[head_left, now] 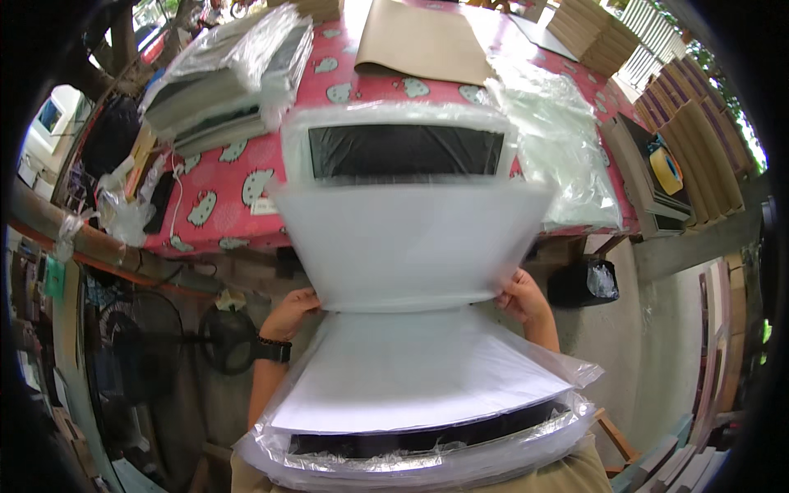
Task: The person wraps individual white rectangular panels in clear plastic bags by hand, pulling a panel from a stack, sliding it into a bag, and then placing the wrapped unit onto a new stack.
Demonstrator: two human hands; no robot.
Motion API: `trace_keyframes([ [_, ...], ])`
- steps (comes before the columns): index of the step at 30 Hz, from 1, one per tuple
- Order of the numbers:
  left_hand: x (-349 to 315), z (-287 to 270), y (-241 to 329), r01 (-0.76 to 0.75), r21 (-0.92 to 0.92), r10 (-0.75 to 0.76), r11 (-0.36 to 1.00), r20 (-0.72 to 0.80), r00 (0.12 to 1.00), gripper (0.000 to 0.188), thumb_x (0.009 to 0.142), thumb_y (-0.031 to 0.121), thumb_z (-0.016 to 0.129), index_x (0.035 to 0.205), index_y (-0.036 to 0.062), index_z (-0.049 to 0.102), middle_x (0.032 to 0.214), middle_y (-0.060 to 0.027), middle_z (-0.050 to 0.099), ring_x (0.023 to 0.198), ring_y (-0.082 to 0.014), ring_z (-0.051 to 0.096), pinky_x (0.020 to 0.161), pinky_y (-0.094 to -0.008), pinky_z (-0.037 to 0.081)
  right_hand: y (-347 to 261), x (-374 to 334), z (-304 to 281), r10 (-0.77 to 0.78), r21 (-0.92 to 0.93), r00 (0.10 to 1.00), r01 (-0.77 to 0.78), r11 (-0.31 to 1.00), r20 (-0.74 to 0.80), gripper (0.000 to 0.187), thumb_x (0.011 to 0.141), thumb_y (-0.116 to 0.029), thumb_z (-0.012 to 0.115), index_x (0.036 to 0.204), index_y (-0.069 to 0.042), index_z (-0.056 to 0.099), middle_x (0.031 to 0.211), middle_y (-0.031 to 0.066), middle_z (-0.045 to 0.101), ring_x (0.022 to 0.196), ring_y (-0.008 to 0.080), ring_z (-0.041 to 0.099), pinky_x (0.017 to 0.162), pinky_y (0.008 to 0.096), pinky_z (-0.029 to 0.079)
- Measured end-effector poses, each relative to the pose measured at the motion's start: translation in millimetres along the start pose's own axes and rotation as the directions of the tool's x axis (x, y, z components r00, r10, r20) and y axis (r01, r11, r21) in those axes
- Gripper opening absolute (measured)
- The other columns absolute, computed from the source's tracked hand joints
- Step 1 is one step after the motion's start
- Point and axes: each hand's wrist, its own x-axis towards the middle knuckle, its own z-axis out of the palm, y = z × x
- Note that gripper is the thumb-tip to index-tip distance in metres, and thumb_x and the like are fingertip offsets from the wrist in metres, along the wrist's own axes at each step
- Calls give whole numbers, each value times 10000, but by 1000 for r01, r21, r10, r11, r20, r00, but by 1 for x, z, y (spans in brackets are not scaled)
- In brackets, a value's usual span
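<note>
Both my hands grip the near corners of a large white sheet (411,246), slightly blurred, whose far edge overlaps a flat piece with a black middle and pale border (407,152) on the table. My left hand (300,308) pinches the left corner; my right hand (519,297) pinches the right one. Under the held sheet, on my lap, rests a stack of clear plastic wrapping (567,431) with another white sheet (419,378) on top. A black strip (427,435) shows below that sheet's near edge. Whether the two white sheets touch I cannot tell.
The table wears a pink patterned cloth (218,201). Plastic-wrapped flat pieces (222,82) are stacked back left, brown sheet material (423,41) lies at the back, and clear plastic (567,156) lies right. Yellow tape (666,170) sits on boards; a fan (136,345) stands lower left.
</note>
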Motion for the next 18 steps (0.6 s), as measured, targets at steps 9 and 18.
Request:
trace_keyframes([
  [9,23,-4,-78,278,149,-260,949,-129,957,205,824,255,551,815,51,550,764,24,521,699,-84,488,660,-245,395,130,15,-95,-67,-456,950,-84,886,-305,188,799,-157,596,926,-30,540,848,-13,543,738,56,486,640,195,387],
  [18,-81,-25,-5,-683,-264,620,681,-288,730,595,749,369,575,1202,28,397,1333,-168,241,1244,-285,231,1000,-429,198,-15,-79,81,-411,-374,874,483,792,258,493,784,-270,580,1188,-35,422,1143,207,485,1106,305,432,920,396,326],
])
